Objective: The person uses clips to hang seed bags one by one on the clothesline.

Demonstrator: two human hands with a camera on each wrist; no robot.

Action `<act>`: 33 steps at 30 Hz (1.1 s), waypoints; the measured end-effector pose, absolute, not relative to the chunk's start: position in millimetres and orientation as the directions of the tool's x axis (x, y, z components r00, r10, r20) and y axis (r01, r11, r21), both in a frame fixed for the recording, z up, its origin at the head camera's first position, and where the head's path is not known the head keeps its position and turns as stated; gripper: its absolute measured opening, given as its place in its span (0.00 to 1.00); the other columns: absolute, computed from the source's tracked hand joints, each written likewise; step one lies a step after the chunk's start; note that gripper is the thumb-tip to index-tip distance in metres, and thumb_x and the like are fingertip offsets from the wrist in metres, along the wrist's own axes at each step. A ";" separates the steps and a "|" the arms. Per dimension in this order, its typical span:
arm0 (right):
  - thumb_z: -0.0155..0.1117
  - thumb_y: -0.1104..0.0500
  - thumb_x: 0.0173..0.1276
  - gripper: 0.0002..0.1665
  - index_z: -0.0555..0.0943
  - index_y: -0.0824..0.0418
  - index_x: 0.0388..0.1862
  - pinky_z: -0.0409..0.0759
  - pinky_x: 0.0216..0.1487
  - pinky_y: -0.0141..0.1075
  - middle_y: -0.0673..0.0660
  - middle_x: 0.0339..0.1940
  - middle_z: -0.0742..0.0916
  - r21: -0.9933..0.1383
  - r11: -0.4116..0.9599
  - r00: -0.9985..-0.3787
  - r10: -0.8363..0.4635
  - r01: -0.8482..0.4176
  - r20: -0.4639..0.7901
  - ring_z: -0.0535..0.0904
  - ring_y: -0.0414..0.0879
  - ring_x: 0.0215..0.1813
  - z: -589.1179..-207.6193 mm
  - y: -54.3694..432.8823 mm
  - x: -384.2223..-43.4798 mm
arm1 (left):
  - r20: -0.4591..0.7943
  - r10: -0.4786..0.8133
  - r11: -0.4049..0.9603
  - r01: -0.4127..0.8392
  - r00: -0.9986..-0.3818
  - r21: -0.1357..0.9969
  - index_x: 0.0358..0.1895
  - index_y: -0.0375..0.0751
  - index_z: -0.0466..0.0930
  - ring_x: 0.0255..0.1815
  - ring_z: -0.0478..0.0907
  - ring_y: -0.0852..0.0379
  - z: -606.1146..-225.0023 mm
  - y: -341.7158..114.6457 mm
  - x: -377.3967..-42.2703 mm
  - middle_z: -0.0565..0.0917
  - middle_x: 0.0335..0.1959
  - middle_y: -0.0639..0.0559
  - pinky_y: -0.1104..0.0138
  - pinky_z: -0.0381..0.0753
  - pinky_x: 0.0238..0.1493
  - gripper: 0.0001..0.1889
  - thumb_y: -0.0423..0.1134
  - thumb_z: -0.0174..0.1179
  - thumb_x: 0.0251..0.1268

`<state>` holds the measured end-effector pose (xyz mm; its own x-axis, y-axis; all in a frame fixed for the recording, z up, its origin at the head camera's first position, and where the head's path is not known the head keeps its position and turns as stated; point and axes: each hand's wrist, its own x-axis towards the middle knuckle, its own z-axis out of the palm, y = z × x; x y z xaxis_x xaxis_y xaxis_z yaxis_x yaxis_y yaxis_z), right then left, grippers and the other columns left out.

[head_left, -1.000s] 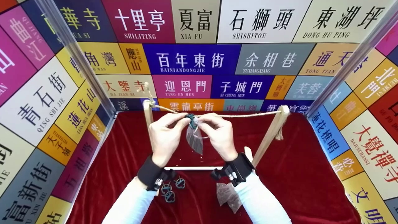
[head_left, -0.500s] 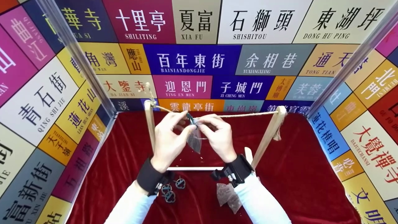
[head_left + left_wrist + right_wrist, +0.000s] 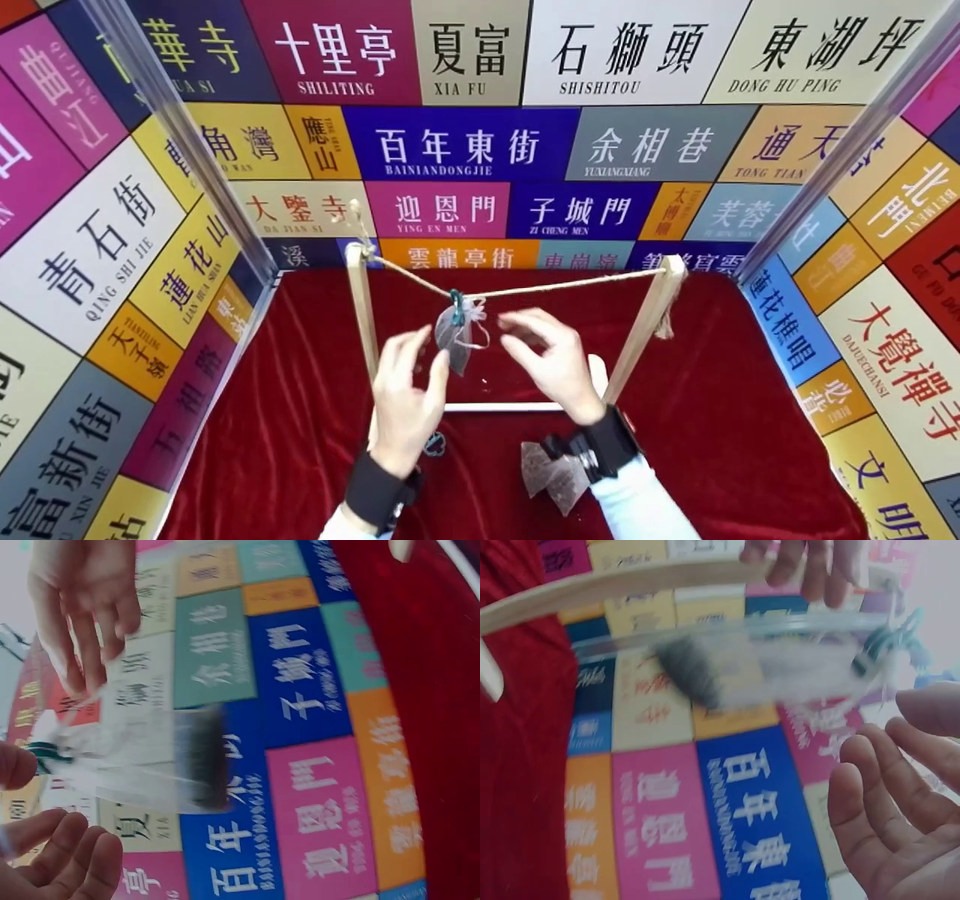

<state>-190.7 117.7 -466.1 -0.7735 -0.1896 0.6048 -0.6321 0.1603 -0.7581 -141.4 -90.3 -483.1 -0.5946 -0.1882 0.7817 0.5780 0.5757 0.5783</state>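
A sheer whitish drawstring pouch (image 3: pixel 454 349) hangs from a thin rope (image 3: pixel 570 284) by a dark green clip (image 3: pixel 457 306). Dark contents fill the pouch's bottom end in both wrist views, where it is blurred. Just below and left of the pouch is my left hand (image 3: pixel 409 397), thumb and fingers spread and holding nothing; whether its thumb touches the pouch I cannot tell. My right hand (image 3: pixel 551 360) is apart from the pouch on its right side, fingers loosely bent with nothing in them. The rope dips where the clip sits.
The rope runs between a left wooden post (image 3: pixel 361 315) and a right wooden post (image 3: pixel 643 330). On the red cloth (image 3: pixel 750 420) lie more sheer pouches (image 3: pixel 555 476) near my right wrist and a green ring-like clip (image 3: pixel 434 444) beside my left wrist. Sign-covered panels (image 3: pixel 461 142) surround the cloth.
Both hands have let go of the pouch and clip and drawn down and apart. The pouch now hangs from the rope by itself. My left forearm now covers some clips on the cloth.
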 end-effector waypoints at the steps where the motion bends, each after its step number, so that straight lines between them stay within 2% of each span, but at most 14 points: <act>1: 0.72 0.73 0.63 0.18 0.88 0.65 0.52 0.86 0.44 0.33 0.59 0.45 0.90 -0.750 0.195 -0.775 -0.175 -0.631 0.607 0.88 0.52 0.42 -474.8 121.6 -188.4 | 0.783 -0.184 0.602 0.561 -0.594 0.568 0.59 0.34 0.84 0.45 0.82 0.51 -490.0 -90.6 -140.0 0.84 0.48 0.42 0.68 0.80 0.48 0.20 0.33 0.70 0.63; 5: 0.73 0.73 0.62 0.19 0.87 0.64 0.53 0.84 0.38 0.29 0.58 0.44 0.90 -0.693 0.356 -0.768 -0.133 -0.627 0.626 0.87 0.48 0.38 -515.5 134.2 -178.0 | 0.794 -0.156 0.694 0.507 -0.587 0.511 0.59 0.34 0.85 0.51 0.81 0.43 -516.5 -91.0 -136.3 0.85 0.50 0.41 0.59 0.77 0.57 0.21 0.37 0.69 0.63; 8: 0.74 0.74 0.59 0.20 0.87 0.67 0.52 0.83 0.33 0.29 0.59 0.43 0.89 -0.648 0.445 -0.757 -0.115 -0.618 0.643 0.86 0.45 0.34 -547.2 141.4 -169.4 | 0.791 -0.137 0.735 0.474 -0.596 0.485 0.60 0.36 0.84 0.52 0.81 0.42 -535.1 -90.1 -132.9 0.85 0.51 0.42 0.53 0.74 0.60 0.23 0.39 0.69 0.62; 11: 0.75 0.74 0.57 0.22 0.86 0.68 0.52 0.83 0.34 0.32 0.60 0.44 0.88 -0.616 0.505 -0.751 -0.103 -0.604 0.652 0.85 0.45 0.35 -574.0 146.8 -161.2 | 0.773 -0.121 0.760 0.443 -0.622 0.475 0.62 0.37 0.83 0.53 0.82 0.43 -553.3 -87.7 -127.7 0.84 0.53 0.42 0.51 0.75 0.59 0.25 0.41 0.70 0.61; 15: 0.76 0.73 0.55 0.23 0.86 0.68 0.52 0.83 0.38 0.36 0.60 0.45 0.88 -0.581 0.564 -0.745 -0.092 -0.586 0.661 0.84 0.48 0.39 -600.7 150.0 -151.3 | 0.736 -0.098 0.776 0.411 -0.670 0.478 0.64 0.36 0.81 0.52 0.81 0.44 -575.6 -81.7 -119.6 0.83 0.55 0.40 0.54 0.80 0.52 0.28 0.40 0.70 0.59; 21: 0.76 0.74 0.54 0.24 0.86 0.68 0.52 0.83 0.30 0.37 0.61 0.45 0.87 -0.598 0.568 -0.762 -0.082 -0.566 0.643 0.83 0.51 0.34 -625.8 152.2 -138.6 | 0.668 -0.063 0.794 0.368 -0.741 0.483 0.64 0.35 0.81 0.56 0.81 0.46 -603.7 -72.0 -109.4 0.83 0.56 0.41 0.53 0.81 0.56 0.27 0.44 0.69 0.63; 28: 0.77 0.74 0.52 0.24 0.87 0.69 0.50 0.80 0.30 0.29 0.60 0.43 0.87 -0.590 0.593 -0.767 -0.074 -0.548 0.637 0.82 0.42 0.33 -640.3 159.0 -129.4 | 0.666 -0.049 0.810 0.360 -0.745 0.462 0.63 0.36 0.82 0.50 0.81 0.48 -633.0 -65.8 -101.6 0.84 0.54 0.42 0.54 0.82 0.45 0.28 0.40 0.73 0.57; 33: 0.78 0.75 0.50 0.24 0.87 0.68 0.49 0.81 0.34 0.31 0.59 0.42 0.87 -0.535 0.647 -0.752 -0.093 -0.544 0.652 0.82 0.44 0.34 -645.2 162.6 -126.1 | 0.627 -0.046 0.818 0.331 -0.778 0.471 0.61 0.34 0.82 0.50 0.81 0.47 -645.9 -65.2 -99.6 0.84 0.54 0.42 0.53 0.82 0.45 0.26 0.43 0.70 0.61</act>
<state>-126.1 162.6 -645.2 -0.7523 -0.0930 0.6523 -0.5435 0.6471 -0.5346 -99.6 -65.2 -645.9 -0.7780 -0.0458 0.6265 0.3312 0.8176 0.4711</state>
